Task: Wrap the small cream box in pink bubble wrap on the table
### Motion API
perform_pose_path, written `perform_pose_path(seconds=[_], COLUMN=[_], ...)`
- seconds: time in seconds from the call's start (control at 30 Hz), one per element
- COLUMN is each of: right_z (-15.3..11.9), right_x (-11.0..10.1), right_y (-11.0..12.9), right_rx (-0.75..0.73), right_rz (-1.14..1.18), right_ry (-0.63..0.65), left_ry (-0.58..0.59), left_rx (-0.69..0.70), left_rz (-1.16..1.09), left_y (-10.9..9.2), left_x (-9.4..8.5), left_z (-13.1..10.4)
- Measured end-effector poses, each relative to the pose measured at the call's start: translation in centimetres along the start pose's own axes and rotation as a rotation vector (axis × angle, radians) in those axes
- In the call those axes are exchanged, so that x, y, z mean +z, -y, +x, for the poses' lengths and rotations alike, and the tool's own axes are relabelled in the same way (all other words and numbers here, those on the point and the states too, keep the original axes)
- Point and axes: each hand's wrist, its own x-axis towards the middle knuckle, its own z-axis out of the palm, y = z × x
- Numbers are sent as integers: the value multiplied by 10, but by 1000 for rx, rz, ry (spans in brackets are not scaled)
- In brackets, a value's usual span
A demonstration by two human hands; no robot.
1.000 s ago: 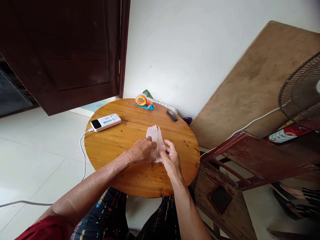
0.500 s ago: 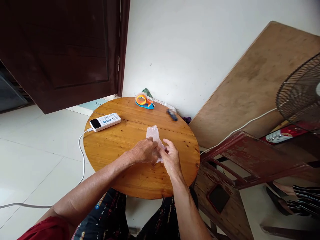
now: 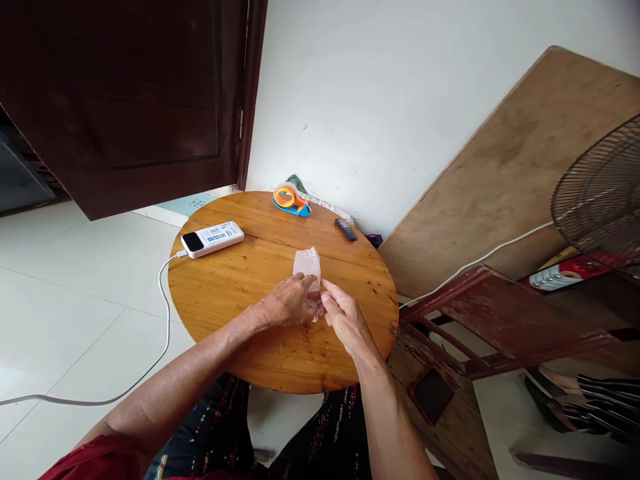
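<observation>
A piece of pale, translucent wrap (image 3: 307, 261), which looks like bubble wrap, stands out above my hands over the round wooden table (image 3: 270, 363). My left hand (image 3: 293, 300) is closed on its left side, fingers curled over the lower part. On the right edge of the wrap is my right hand (image 3: 343, 312), its thumb and fingers pinched together at that side. The lower end of the wrap is partly hidden between the fingers. Whether anything lies inside the wrap cannot be made out.
A white power bank (image 3: 213, 239) with a cable lies at the table's left. An orange and blue tape dispenser (image 3: 291, 200) and a blurred dark object (image 3: 346, 229) are at the back edge. A fan (image 3: 600, 193), a wooden chair (image 3: 545, 320) and a person's foot (image 3: 555, 393) are at right.
My right hand has shifted slightly right and its fingers have drawn together at the wrap's edge. The wrap looks flatter and wider above my left hand. The view has moved slightly.
</observation>
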Motion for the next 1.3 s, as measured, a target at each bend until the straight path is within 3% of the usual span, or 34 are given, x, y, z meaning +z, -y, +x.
perform_pose_path(seconds=[0.13,0.33,0.5,0.63,0.7,0.77,1.0,1.3], right_z=[-3,-10,-4,3,6,8,17,19], right_x=[-4,1,-8,-16,-17,-13,0,3], right_y=[6,22,19,4,-6,-15,-26,-25], right_rx=[-62,-153,-169,-74,-57,-82,-197,-258], right_rz=[17,-308,-140,68,66,28,-25,-27], right_ry=[203,191,247,26,-93,-125,-31,44], left_ry=[-43,-169,-150,-87,-59,-54,-23,-99], left_rx=[3,-194,-177,-201,-206,-191,-136,-160], left_rz=[-228,-208,-130,-68,-21,7,-56,-60], left_y=[7,4,4,5,5,5,9,5], left_x=[3,9,15,11,7,4,8,12], left_z=[-7,-5,2,4,5,5,5,-3])
